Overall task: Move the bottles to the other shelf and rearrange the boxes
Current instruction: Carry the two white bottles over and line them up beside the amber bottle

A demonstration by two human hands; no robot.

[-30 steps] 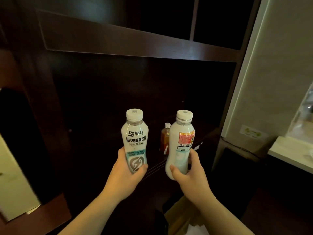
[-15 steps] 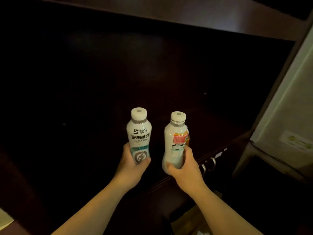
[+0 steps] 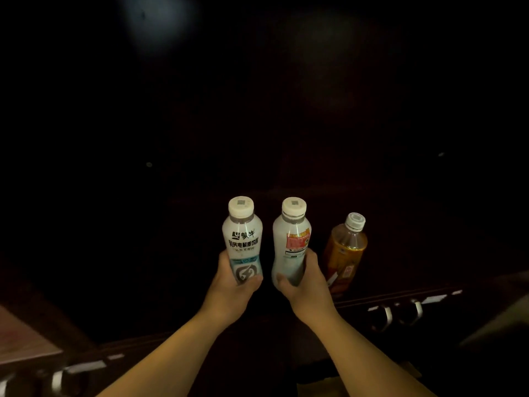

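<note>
1. Head view: your left hand (image 3: 233,285) is wrapped around the lower part of a white bottle with a blue-and-grey label (image 3: 243,242), with the thumb across the label's front at the bottom. The bottle stands upright in your grip, its white cap uppermost.
2. Your right hand (image 3: 303,285) grips a second white bottle, the one with a red-and-orange label (image 3: 290,242). Your fingers (image 3: 310,257) curl round its right side and your thumb presses its lower left. It is also upright, with a white cap.
3. The two held bottles sit side by side, close together but not touching, caps at about the same height.
4. Just to the right of your right hand stands an amber bottle (image 3: 345,253) with a white cap and an orange label. It is upright on the dark shelf (image 3: 400,270), apart from both hands, though its lower left is hidden behind your right hand, so you cannot tell whether they touch.
5. Ahead of your hands the shelf recess is very dark, and you cannot make out its back or sides.
6. Below and to the right of your right hand, pale metal handles (image 3: 400,312) catch light along the shelf's front edge. Similar ones (image 3: 61,379) show below and left of your left forearm.
7. Whether either held bottle's base rests on the shelf cannot be told.
</note>
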